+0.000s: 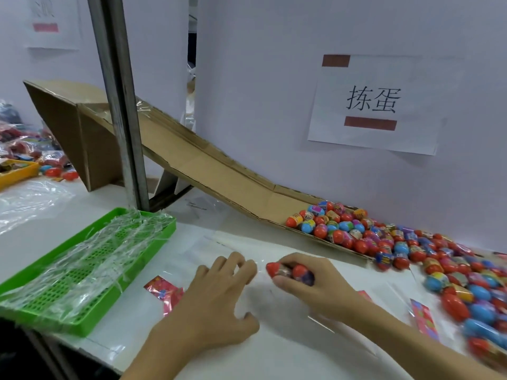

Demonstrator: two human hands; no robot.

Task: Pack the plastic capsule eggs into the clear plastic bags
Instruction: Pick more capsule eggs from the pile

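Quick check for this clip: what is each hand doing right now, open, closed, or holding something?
Left hand: open, fingers resting on the clear plastic bag.
Right hand: closed around a few capsule eggs.

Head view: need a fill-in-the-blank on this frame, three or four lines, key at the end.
1. The right hand grips several capsule ____.
2. The tray at the left, covered in clear film, is ____ in colour.
3. The loose egg pile lies at the foot of a ____ chute.
4. The left hand rests on a clear plastic ____.

Missing words: eggs; green; cardboard; bag
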